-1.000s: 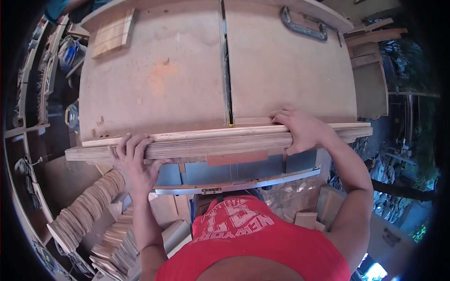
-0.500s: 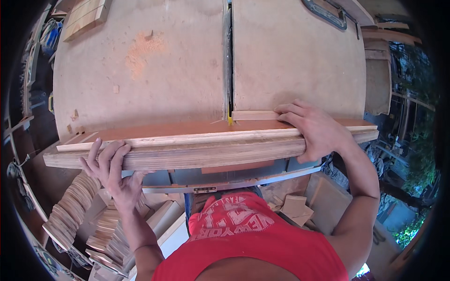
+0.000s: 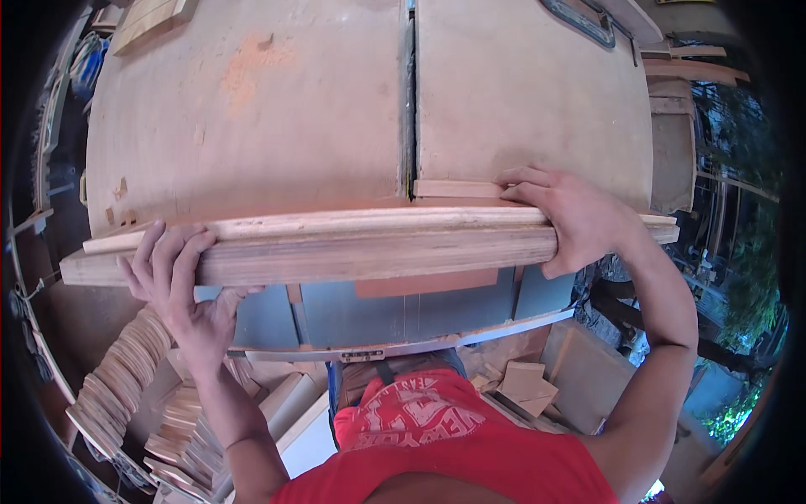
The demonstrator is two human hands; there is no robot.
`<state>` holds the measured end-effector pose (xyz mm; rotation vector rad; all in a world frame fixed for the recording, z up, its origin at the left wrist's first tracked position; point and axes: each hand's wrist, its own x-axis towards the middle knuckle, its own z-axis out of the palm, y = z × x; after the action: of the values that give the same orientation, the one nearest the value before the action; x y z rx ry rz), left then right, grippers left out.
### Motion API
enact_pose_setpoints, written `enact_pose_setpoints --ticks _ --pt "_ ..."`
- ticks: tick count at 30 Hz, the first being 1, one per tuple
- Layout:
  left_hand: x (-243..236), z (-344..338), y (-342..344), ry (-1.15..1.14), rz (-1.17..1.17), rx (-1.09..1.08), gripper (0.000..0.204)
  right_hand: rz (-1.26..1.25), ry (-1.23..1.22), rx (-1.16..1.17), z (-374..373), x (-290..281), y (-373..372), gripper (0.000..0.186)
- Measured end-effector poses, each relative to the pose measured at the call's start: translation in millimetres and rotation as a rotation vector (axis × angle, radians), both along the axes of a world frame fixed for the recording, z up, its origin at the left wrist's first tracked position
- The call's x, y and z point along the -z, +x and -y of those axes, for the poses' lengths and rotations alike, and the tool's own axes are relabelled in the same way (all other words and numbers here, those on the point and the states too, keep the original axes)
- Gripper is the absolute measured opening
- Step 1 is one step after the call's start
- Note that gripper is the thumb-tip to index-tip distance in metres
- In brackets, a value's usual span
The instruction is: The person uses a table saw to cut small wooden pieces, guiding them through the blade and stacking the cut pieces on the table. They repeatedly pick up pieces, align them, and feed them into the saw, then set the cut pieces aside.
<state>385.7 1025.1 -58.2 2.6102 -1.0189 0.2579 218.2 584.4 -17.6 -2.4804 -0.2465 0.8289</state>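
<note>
A long wooden plank [image 3: 378, 252] lies crosswise at the near edge of a plywood saw table [image 3: 252, 109]. My right hand [image 3: 579, 223] grips the plank near its right end, fingers over the top and thumb under the front. On the plank's left part rests my left hand [image 3: 180, 281], fingers spread against its front face. A small wood strip [image 3: 453, 189] lies just behind the plank, beside the blade slot [image 3: 407, 92] that runs down the table's middle.
Stacks of small cut wood pieces [image 3: 126, 386] stand on the floor at lower left. Wood offcuts [image 3: 525, 386] lie below the table at right. A metal handle [image 3: 579, 21] sits at the table's far right, a wood block [image 3: 151, 17] at far left.
The view has come closer to the table. My left hand has shifted from gripping over the plank to lying spread against its front. The right hand keeps its hold.
</note>
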Motion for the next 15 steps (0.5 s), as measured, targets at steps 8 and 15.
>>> enact_pose_setpoints --ticks 8,15 --pt "2.1 -4.0 -3.2 0.051 -0.037 -0.029 0.073 0.023 0.048 0.017 1.3 4.4 0.9 0.093" --pt "-3.9 -0.7 -2.1 0.077 -0.087 -0.033 0.073 -0.016 0.035 0.033 3.4 4.5 1.1 0.097"
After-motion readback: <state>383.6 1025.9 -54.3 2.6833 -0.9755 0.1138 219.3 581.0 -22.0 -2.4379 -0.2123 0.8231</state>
